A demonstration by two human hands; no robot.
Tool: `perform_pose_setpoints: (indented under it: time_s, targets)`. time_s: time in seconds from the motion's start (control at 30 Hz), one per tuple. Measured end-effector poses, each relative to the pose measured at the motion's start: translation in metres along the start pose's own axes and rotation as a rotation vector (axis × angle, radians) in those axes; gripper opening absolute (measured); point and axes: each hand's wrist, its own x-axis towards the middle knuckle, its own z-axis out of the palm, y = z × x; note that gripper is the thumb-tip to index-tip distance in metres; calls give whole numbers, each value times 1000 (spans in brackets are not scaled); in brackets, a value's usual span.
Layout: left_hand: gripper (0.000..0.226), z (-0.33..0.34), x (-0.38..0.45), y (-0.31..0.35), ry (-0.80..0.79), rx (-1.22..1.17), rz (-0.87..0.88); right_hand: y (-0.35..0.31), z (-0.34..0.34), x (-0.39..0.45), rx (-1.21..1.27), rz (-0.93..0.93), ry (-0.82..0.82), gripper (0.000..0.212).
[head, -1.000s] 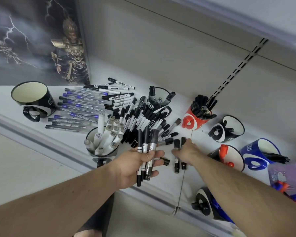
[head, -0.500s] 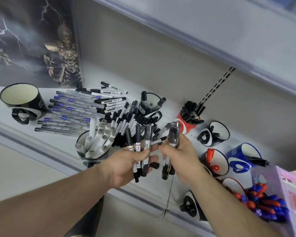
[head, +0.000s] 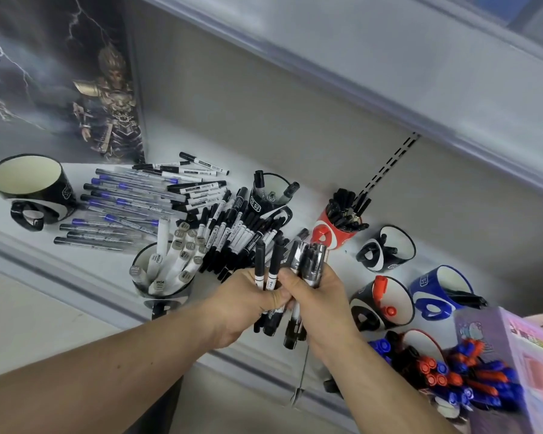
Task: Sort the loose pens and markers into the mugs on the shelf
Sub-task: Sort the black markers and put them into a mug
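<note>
Now both hands clamped on markers: left hand (head: 248,303) round slim black-and-white plastic markers (head: 265,274), right hand (head: 318,300) round thicker silver-banded black markers (head: 309,261), just before the red ceramic mug (head: 328,234). Best squared by tips, then dropped upright.

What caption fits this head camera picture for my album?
Both hands, left and right, grip markers over a shelf of mugs.
</note>
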Motion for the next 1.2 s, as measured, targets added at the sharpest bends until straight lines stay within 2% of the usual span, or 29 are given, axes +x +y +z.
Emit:
perform_pose_setpoints:
  time_s: [0.07,0.13,0.23,0.33,0.4,0.5,0.6,0.63,0.73,0.8,0.83,0.9,0.97,1.03,1.07,1.13,1.2]
  targets:
    - [9,1,0,1,-3,77,39,0,0,2,-3,22,7,19]
    - [12,3,-1,2,13,171,42,-3,0,6,33,20,53,12]
    - [16,3,-1,1,59,224,28,-12,3,16,217,52,186,10]
    - [38,2,0,2,10,177,-16,-17,12,21,342,93,204,12]
    - [34,-1,4,1,-22,229,-8,-15,14,23,444,169,189,9]
    - [48,-3,6,-3,-16,282,-7,-11,16,26,556,292,174,44]
    - [26,5,4,-1,32,219,68,-11,20,25,541,360,117,68]
    - [29,9,3,0,47,194,88,-12,19,25,534,369,89,67]
    - [37,17,1,6,94,104,79,-21,16,23,412,300,125,40]
    - [37,20,1,8,95,-9,51,-26,15,24,296,169,286,27]
    - [36,19,3,8,90,-41,42,-27,14,25,215,75,374,30]
    - [36,17,4,11,78,-57,21,-31,9,28,62,-35,463,50]
    - [36,11,5,15,57,-51,6,-36,3,31,-26,-50,411,61]
    - [36,2,7,21,37,-6,-10,-43,-4,36,-79,12,322,29]
    - [37,-3,7,23,32,29,-13,-46,-8,38,-82,101,275,15]
    - [38,-11,9,27,43,77,-17,-50,-18,41,-66,293,131,16]
    - [36,-15,10,28,67,100,-12,-52,-23,43,-14,370,30,17]
